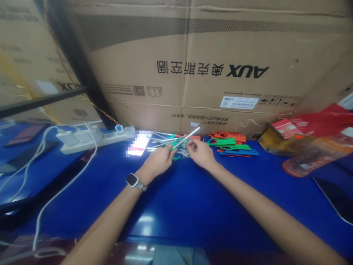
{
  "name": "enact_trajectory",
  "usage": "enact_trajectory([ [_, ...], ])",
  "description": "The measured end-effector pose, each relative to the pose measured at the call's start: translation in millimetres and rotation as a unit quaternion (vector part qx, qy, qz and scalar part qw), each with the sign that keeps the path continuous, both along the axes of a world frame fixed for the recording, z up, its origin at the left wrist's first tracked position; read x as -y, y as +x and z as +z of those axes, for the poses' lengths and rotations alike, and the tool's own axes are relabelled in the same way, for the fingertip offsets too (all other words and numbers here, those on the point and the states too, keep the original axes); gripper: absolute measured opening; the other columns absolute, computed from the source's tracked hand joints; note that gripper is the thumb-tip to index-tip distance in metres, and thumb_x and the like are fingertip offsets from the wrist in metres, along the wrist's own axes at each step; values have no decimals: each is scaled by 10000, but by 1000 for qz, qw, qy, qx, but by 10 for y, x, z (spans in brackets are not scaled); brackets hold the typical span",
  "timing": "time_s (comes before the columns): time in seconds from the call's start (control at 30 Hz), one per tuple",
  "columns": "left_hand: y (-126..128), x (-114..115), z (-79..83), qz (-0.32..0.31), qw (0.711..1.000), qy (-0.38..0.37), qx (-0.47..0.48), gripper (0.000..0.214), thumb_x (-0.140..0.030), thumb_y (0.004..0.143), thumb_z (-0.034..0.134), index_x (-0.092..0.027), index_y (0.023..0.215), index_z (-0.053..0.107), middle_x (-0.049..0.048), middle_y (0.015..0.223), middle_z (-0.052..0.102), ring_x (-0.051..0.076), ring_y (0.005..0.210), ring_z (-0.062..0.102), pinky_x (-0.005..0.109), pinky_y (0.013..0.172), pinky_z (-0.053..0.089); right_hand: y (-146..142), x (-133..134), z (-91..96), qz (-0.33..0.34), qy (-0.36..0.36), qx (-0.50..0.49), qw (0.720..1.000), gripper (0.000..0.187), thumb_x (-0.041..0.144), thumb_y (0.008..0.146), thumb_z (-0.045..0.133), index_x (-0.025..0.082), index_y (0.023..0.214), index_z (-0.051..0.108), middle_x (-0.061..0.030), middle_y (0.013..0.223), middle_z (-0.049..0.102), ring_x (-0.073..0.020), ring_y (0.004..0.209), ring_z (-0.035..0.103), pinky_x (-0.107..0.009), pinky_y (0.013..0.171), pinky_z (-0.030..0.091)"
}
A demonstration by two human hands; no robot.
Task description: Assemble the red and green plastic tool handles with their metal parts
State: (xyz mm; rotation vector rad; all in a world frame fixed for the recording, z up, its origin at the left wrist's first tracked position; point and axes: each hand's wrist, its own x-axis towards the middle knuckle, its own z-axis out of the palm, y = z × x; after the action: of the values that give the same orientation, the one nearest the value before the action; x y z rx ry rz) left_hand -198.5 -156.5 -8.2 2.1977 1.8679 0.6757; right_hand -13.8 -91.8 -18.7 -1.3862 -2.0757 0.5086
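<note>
My left hand (160,159), with a watch on its wrist, is closed around a green long-necked lighter (174,148). The lighter's bright metal tube slants up to the right. Just to its right, my right hand (200,151) has its fingers pinched together; whatever they hold is too small to make out. Between and behind the hands lies a pile of thin metal parts (183,151). More metal-tubed lighters (160,140) lie beyond my left hand. Right of my right hand is a stack of orange, green and blue lighter bodies (231,142).
A white power strip (91,141) with chargers and cables lies at the left, near a lit phone (139,143). A large cardboard box (176,44) walls off the back. At the right are an opened small box (281,138), a drink bottle (311,158) and a dark phone (333,198).
</note>
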Motion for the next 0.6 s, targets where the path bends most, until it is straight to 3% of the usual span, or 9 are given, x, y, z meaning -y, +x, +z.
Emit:
enact_trajectory([
  [0.13,-73,71,7,56,996,1,-73,300,-379,1024,314,-191,942,532,92,749,663,269,667,643,312,580,347,-317,-229,93,-1,54,153,987,212,367,872,591,221,982,699,-83,1030,704,-249,944,632,-320,714,451],
  [0.27,-92,105,14,58,993,-1,-100,318,-384,1029,296,-182,979,536,115,793,690,292,712,672,321,595,375,-536,-333,82,-4,77,212,974,222,335,889,570,185,937,726,-121,1057,712,-283,1058,588,-332,734,459],
  [0.4,-42,106,-12,34,990,-29,-134,317,-386,1026,298,-180,1023,540,122,833,700,288,745,687,322,622,407,-491,-338,93,-6,68,239,969,246,277,916,508,186,863,731,-120,943,735,-284,1022,597,-330,719,461],
  [0.6,-39,105,-16,45,987,-28,-149,336,-392,1024,283,-177,1039,540,136,857,700,301,778,690,335,647,433,-321,-296,69,12,75,236,969,215,368,879,603,200,910,733,-105,1006,728,-260,1012,615,-319,753,482],
])
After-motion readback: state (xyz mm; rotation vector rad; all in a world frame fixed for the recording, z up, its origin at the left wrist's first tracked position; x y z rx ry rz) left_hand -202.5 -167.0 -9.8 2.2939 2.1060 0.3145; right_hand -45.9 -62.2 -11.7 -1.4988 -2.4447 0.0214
